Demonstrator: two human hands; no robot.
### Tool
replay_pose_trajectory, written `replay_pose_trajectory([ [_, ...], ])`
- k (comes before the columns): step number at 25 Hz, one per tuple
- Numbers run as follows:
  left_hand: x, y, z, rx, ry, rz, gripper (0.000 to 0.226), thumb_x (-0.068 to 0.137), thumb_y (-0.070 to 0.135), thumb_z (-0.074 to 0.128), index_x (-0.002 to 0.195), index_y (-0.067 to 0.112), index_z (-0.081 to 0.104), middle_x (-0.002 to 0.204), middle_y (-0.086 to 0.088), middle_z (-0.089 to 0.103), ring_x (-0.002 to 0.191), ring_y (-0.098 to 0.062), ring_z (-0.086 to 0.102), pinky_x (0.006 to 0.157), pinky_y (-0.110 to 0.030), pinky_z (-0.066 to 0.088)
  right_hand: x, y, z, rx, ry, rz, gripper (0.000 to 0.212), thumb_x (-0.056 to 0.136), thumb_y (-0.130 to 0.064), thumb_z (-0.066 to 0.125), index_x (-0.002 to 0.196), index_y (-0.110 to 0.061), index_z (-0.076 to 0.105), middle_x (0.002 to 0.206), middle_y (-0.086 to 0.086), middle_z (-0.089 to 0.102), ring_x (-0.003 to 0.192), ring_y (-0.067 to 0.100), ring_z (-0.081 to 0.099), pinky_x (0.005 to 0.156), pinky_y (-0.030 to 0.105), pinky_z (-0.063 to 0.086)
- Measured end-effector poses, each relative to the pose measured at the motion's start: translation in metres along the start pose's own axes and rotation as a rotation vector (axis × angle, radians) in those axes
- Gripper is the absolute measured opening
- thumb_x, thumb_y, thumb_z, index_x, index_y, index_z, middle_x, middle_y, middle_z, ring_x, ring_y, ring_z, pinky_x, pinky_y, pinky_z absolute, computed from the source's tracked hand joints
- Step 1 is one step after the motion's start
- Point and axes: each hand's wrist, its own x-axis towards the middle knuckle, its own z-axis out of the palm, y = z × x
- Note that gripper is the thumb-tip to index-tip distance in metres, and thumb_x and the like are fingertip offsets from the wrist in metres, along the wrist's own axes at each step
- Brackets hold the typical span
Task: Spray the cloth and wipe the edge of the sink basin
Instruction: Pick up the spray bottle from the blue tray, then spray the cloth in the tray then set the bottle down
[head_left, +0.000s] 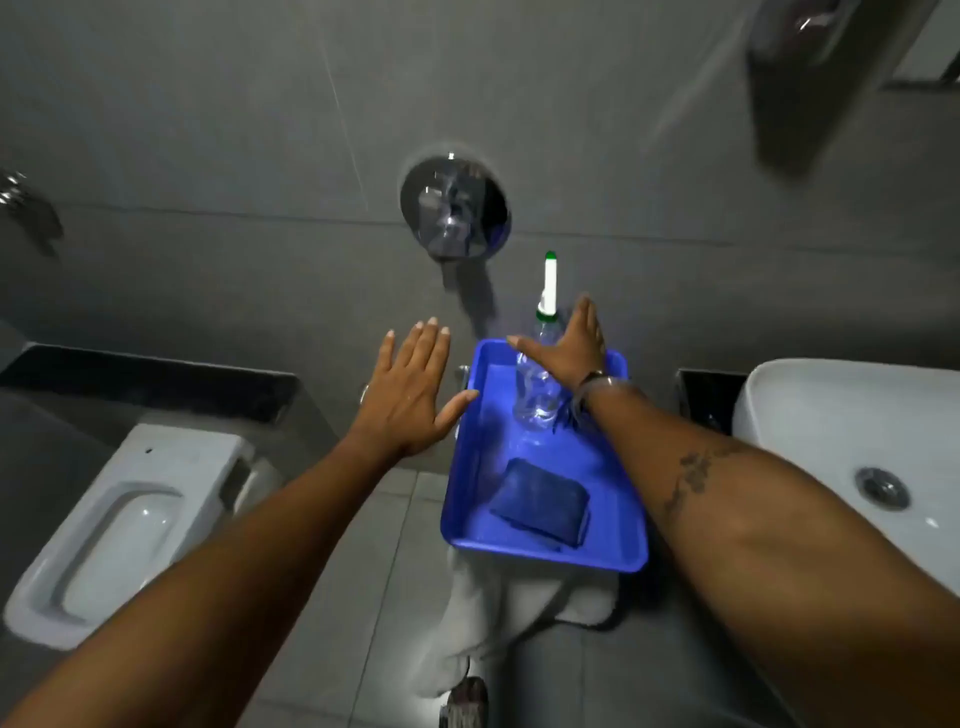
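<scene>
A blue tray (613, 551) sits in front of me at centre. In its near part lies a folded dark blue cloth (540, 501). A clear spray bottle (535, 395) with a white and green nozzle stands upright at the tray's far end. My right hand (569, 348) hovers flat and open over the bottle, fingers spread, holding nothing. My left hand (410, 389) is open too, palm down, just left of the tray's far corner. The white sink basin (810, 415) with its metal drain is at the right edge, under my right forearm.
A white toilet bowl (130, 519) stands at lower left beside a dark ledge. A round chrome wall fitting (454, 208) is on the grey tiled wall ahead. A dark dispenser (810, 78) hangs at upper right. A shoe (465, 701) shows on the tiled floor below the tray.
</scene>
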Motion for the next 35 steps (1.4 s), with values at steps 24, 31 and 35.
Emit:
replay_pose_trajectory([
  [24, 0.044, 0.025, 0.029, -0.205, 0.044, -0.03, 0.078, 0.098, 0.057, 0.022, 0.157, 0.006, 0.02, 0.166, -0.015, 0.017, 0.155, -0.027, 0.015, 0.125, -0.054, 0.004, -0.071, -0.127, -0.126, 0.534, 0.572, -0.368, 0.028, 0.076, 0.001, 0.053, 0.102, -0.004, 0.064, 0.089, 0.001, 0.064, 0.071, 0.01, 0.058, 0.065, 0.025, 0.049],
  [31, 0.021, 0.066, 0.026, -0.277, 0.071, -0.106, 0.073, 0.099, 0.05, 0.03, 0.155, 0.004, 0.025, 0.164, -0.017, 0.022, 0.153, -0.03, 0.019, 0.125, -0.054, 0.006, -0.197, -0.02, -0.106, 0.355, -0.003, -0.081, 0.034, 0.077, 0.008, 0.051, 0.102, -0.011, 0.063, 0.096, 0.013, 0.066, 0.077, 0.019, 0.056, 0.068, 0.027, 0.046],
  [35, -0.001, 0.071, 0.039, -0.289, 0.024, -0.148, 0.072, 0.1, 0.05, 0.029, 0.155, 0.004, 0.024, 0.164, -0.016, 0.022, 0.153, -0.03, 0.019, 0.124, -0.055, 0.008, -0.231, 0.055, -0.045, 0.224, -0.214, 0.265, 0.02, 0.08, 0.005, 0.053, 0.092, -0.004, 0.065, 0.091, 0.015, 0.066, 0.082, 0.024, 0.059, 0.073, 0.031, 0.047],
])
